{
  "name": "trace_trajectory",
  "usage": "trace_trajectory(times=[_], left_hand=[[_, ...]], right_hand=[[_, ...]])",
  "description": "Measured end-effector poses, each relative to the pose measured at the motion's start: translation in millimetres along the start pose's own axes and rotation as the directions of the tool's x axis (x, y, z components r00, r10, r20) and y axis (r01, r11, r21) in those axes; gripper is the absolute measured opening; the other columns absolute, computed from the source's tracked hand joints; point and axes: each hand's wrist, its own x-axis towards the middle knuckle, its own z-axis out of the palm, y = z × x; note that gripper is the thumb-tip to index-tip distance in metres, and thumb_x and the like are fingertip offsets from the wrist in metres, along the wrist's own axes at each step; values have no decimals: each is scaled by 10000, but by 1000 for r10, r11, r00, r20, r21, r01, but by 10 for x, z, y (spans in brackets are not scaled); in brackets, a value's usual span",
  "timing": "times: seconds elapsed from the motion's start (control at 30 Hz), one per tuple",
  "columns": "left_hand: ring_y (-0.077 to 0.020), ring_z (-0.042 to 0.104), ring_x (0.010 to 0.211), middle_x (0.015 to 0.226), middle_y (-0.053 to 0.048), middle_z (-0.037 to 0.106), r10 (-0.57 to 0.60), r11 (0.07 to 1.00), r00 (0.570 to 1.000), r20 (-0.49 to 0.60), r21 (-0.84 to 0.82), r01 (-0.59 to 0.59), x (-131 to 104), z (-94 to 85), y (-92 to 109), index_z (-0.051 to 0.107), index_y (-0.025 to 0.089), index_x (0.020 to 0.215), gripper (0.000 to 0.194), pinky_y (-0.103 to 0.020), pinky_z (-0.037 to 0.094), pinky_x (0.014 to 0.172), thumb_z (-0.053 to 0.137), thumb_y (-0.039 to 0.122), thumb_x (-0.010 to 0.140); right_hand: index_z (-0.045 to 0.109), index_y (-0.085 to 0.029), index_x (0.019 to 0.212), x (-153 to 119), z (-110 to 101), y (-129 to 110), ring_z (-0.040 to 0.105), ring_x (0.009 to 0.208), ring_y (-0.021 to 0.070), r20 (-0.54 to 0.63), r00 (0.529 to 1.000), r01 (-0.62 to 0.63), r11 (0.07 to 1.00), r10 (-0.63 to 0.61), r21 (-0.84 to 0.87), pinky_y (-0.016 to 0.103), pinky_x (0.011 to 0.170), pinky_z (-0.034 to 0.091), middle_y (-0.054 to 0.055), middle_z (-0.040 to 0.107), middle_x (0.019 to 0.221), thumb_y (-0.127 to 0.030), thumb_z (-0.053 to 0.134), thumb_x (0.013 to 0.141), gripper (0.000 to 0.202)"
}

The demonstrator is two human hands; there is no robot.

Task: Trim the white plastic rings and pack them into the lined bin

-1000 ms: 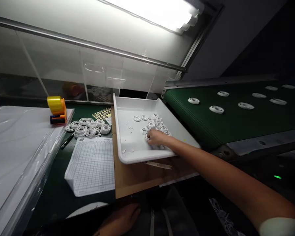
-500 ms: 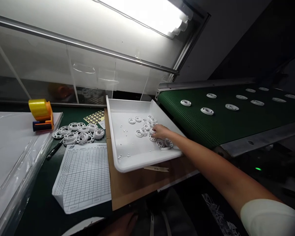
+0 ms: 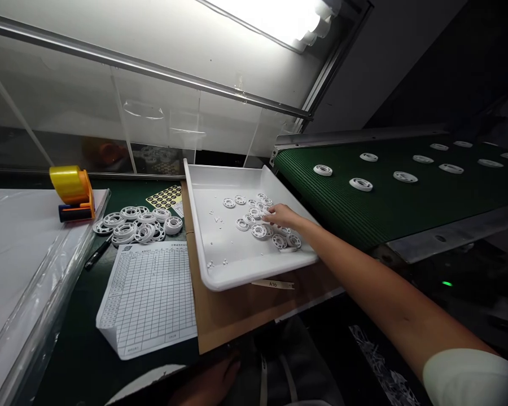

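My right hand (image 3: 283, 217) reaches into a white plastic tray (image 3: 232, 270), its fingers bent around one of the white plastic rings (image 3: 267, 213) in a loose cluster. The fingers partly hide that ring. Close by lie another ring (image 3: 259, 231) and, toward the tray's right side, a small overlapping group of rings (image 3: 280, 241). Two rings (image 3: 229, 203) sit apart at the left, among tiny white scraps (image 3: 218, 220). Low in the view, my left hand (image 3: 218, 379) is in shadow near my lap. Its fingers cannot be made out.
A green conveyor belt (image 3: 347, 217) at the right carries several rings. Left of the tray are a ring pile (image 3: 138, 225), a printed form (image 3: 156, 299), a pen (image 3: 97, 254), a sticker sheet (image 3: 165, 197) and a tape dispenser (image 3: 84, 194). Cardboard (image 3: 220, 321) lies under the tray.
My right hand has lifted slightly within the cluster, and a ring now shows more fully just below its fingertips. The belt's rings appear a little shifted, along with the whole view.
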Motion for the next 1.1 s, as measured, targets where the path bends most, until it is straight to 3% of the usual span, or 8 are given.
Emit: trace_trajectory(times=[0.13, 0.27, 0.43, 0.83, 1.1], left_hand=[[-271, 646, 1276, 1415, -104, 672, 4, 1000, 1000, 2, -3, -4, -2, 1, 13, 699, 269, 1297, 321, -516, 509, 1137, 613, 445, 1044], [-277, 641, 1286, 1418, -104, 670, 5, 1000, 1000, 6, -8, -4, -20, -12, 43, 696, 262, 1303, 329, -524, 502, 1144, 611, 447, 1044], [-290, 635, 1302, 1420, -108, 671, 0, 1000, 1000, 11, -11, 0, -55, -38, 97, 689, 248, 1322, 357, -550, 488, 1158, 614, 455, 1041], [-291, 619, 1330, 1445, -105, 661, -36, 999, 999, 27, -6, 36, -74, -65, 170, 690, 259, 1326, 356, -553, 457, 1187, 614, 457, 1040], [-287, 617, 1336, 1441, -102, 665, -34, 999, 999, 26, -25, 34, -87, -65, 156, 694, 271, 1321, 345, -544, 455, 1191, 617, 455, 1040]], right_hand=[[683, -156, 1258, -68, 112, -98, 666, 1159, 281, 26, 992, 128, 986, -126, -111, 469, 981, 602, 109, 642, 1349, -351, 730, 1045, 292], [702, -172, 1222, -68, 135, -161, 659, 1173, 270, 80, 979, 202, 958, -189, -202, 467, 1009, 590, 107, 640, 1370, -330, 729, 1046, 238], [690, -147, 1225, -12, -5, -117, 692, 1087, 267, 31, 996, 85, 946, -80, -314, 439, 927, 624, 91, 675, 1267, -359, 721, 1052, 276], [697, -140, 1183, -222, 15, 17, 708, 982, 234, 96, 975, -143, 895, 201, -422, 402, 865, 631, 77, 701, 1157, -386, 722, 1051, 281], [702, -146, 1161, -271, 90, -17, 708, 968, 225, 50, 989, -101, 895, 136, -434, 388, 852, 632, 71, 704, 1141, -385, 706, 1062, 259]])
